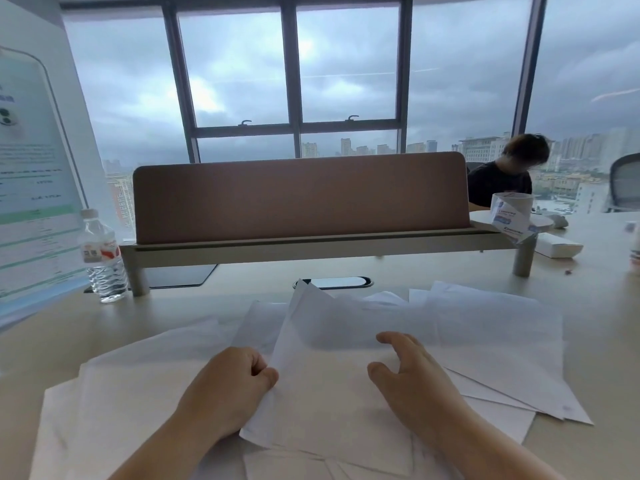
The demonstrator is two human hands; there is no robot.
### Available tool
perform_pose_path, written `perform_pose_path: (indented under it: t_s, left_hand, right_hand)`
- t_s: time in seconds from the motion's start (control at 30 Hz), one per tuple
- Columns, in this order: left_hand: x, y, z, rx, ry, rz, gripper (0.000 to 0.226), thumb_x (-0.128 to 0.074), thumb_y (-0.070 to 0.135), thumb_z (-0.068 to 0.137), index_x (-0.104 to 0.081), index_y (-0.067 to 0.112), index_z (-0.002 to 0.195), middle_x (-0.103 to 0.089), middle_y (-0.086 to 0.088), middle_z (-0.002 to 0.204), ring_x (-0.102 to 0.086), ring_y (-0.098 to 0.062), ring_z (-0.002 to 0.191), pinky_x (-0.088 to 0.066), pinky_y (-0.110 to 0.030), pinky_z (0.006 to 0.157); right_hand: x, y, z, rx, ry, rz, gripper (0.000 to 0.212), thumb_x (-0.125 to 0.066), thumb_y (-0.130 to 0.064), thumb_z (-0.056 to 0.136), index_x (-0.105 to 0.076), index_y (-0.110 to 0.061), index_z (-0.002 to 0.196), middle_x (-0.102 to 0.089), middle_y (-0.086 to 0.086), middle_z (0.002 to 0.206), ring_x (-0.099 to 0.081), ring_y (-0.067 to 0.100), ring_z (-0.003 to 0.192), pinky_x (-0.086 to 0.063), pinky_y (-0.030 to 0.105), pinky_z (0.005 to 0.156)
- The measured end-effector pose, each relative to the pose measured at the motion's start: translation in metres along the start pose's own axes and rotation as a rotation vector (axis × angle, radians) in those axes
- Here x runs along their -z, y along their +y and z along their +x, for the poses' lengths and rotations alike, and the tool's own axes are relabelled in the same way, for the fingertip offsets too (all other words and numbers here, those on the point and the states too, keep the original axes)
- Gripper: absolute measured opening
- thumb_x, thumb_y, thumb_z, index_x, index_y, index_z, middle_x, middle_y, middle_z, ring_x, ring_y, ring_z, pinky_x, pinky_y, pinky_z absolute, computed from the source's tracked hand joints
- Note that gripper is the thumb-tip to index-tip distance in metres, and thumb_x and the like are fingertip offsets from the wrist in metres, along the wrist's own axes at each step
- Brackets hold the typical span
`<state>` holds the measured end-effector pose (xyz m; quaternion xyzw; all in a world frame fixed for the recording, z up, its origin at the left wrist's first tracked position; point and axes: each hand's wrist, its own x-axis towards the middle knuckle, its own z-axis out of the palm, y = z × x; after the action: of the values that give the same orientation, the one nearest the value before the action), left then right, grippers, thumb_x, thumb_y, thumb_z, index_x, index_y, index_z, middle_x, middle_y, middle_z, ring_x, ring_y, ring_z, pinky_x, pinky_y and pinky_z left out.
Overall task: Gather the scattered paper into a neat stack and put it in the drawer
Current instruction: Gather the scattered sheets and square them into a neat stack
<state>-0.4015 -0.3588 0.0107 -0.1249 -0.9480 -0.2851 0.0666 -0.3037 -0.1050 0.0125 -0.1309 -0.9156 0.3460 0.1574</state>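
Nearest the camera, the left hand point(231, 386) pinches the left edge of a raised sheet point(332, 382), fingers curled together with the paper caught between thumb and knuckles, apparently so the sheet can be lifted or dragged over the rest. The right hand point(412, 375) lies on the same sheet with its fingers spread apart and relaxed, thumb out to the side; it seems to be holding the paper flat and steady while the other hand works the edge.

Around both hands the scattered paper point(498, 344) covers the desk point(45, 344) in loose, overlapping layers at different angles, some fanned to the right, some under the left forearm, none yet squared into a stack. No drawer is in view, so by my judgement the gathering has only begun.

Further back, a cable slot point(334, 282) sits in the desk just beyond the paper, and a water bottle point(102, 258) stands upright at the left beside a leaning printed sign point(31, 188). A brown divider screen point(298, 195) rises on a shelf across the desk, with a paper cup point(512, 211) near its right end. Beyond it another person point(502, 174) sits before large windows point(294, 74).
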Motion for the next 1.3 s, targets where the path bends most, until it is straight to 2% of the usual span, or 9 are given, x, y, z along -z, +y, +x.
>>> perform_pose_path:
  t_s: [0.33, 0.47, 0.53, 0.63, 0.77, 0.97, 1.13, 1.2, 1.3]
  left_hand:
    - [0.014, 0.015, -0.012, 0.047, 0.053, 0.172, 0.045, -0.064, 0.064, 0.075, -0.057, 0.021, 0.063, -0.066, 0.006, 0.067, -0.062, -0.012, 0.069, -0.048, -0.026, 0.062]
    - [0.022, 0.018, -0.013, 0.070, 0.019, 0.170, 0.030, -0.063, 0.070, 0.073, -0.060, 0.043, 0.061, -0.065, 0.007, 0.064, -0.062, -0.013, 0.068, -0.044, -0.026, 0.062]
    - [0.021, 0.018, -0.014, 0.060, 0.020, 0.166, 0.039, -0.065, 0.070, 0.075, -0.061, 0.034, 0.061, -0.063, 0.007, 0.060, -0.062, -0.013, 0.066, -0.044, -0.026, 0.060]
    - [0.017, 0.016, -0.011, 0.045, 0.008, 0.097, 0.049, -0.068, 0.068, 0.074, -0.059, 0.021, 0.064, -0.063, 0.009, 0.058, -0.061, -0.010, 0.061, -0.045, -0.026, 0.060]
    - [0.011, 0.014, -0.011, -0.002, -0.060, -0.021, 0.029, -0.074, 0.053, 0.078, -0.067, 0.026, 0.070, -0.067, 0.018, 0.062, -0.063, -0.007, 0.060, -0.052, -0.029, 0.064]
    - [0.009, 0.012, -0.002, 0.021, 0.175, -0.189, 0.027, -0.068, 0.029, 0.096, -0.064, 0.018, 0.072, -0.067, 0.002, 0.065, -0.062, -0.014, 0.066, -0.044, -0.029, 0.059]
    - [0.012, 0.016, 0.000, 0.132, 0.293, -0.384, 0.023, -0.062, 0.026, 0.097, -0.071, 0.020, 0.077, -0.072, 0.001, 0.069, -0.065, -0.020, 0.070, -0.043, -0.031, 0.059]
    - [0.011, 0.013, 0.002, 0.134, 0.308, -0.396, 0.022, -0.061, 0.025, 0.097, -0.071, 0.020, 0.078, -0.072, 0.002, 0.070, -0.066, -0.022, 0.071, -0.045, -0.032, 0.061]
    - [0.010, 0.010, 0.001, 0.093, 0.257, -0.279, 0.022, -0.060, 0.024, 0.098, -0.067, 0.021, 0.077, -0.071, 0.004, 0.073, -0.064, -0.018, 0.073, -0.046, -0.032, 0.062]
  right_hand:
    - [0.002, -0.001, -0.001, -0.036, -0.071, -0.076, 0.059, -0.054, -0.043, 0.093, -0.038, -0.036, 0.149, -0.036, -0.018, 0.156, -0.051, 0.011, 0.128, -0.039, 0.028, 0.105]
    - [0.001, -0.002, -0.002, -0.025, -0.083, -0.114, 0.060, -0.054, -0.045, 0.092, -0.038, -0.036, 0.149, -0.036, -0.019, 0.156, -0.047, 0.011, 0.134, -0.037, 0.028, 0.108]
    - [0.000, -0.003, -0.001, -0.016, -0.081, -0.136, 0.060, -0.054, -0.044, 0.092, -0.038, -0.036, 0.149, -0.037, -0.019, 0.156, -0.044, 0.009, 0.136, -0.036, 0.027, 0.109]
    - [0.000, -0.003, -0.001, -0.008, -0.079, -0.149, 0.060, -0.054, -0.044, 0.092, -0.039, -0.035, 0.149, -0.037, -0.018, 0.156, -0.041, 0.009, 0.140, -0.035, 0.027, 0.111]
    - [0.000, -0.002, -0.002, 0.000, -0.081, -0.130, 0.059, -0.055, -0.044, 0.092, -0.038, -0.036, 0.149, -0.036, -0.019, 0.156, -0.040, 0.009, 0.140, -0.035, 0.029, 0.111]
    - [0.002, -0.002, 0.002, -0.028, 0.039, 0.013, 0.059, -0.057, -0.037, 0.096, -0.035, -0.033, 0.151, -0.037, -0.015, 0.155, -0.043, 0.011, 0.137, -0.039, 0.031, 0.104]
    - [0.007, -0.005, 0.006, -0.123, 0.129, 0.301, 0.055, -0.060, -0.029, 0.095, -0.044, -0.030, 0.148, -0.057, -0.012, 0.138, -0.060, 0.000, 0.102, -0.048, 0.035, 0.097]
    - [0.015, 0.000, 0.009, -0.140, 0.155, 0.200, 0.054, -0.057, -0.033, 0.096, -0.043, -0.030, 0.148, -0.055, -0.008, 0.143, -0.059, 0.011, 0.114, -0.047, 0.039, 0.102]
    - [0.027, 0.012, 0.014, -0.265, 0.026, -0.252, 0.062, -0.051, -0.051, 0.092, -0.037, -0.026, 0.147, -0.047, 0.003, 0.147, -0.044, 0.030, 0.133, -0.038, 0.043, 0.106]
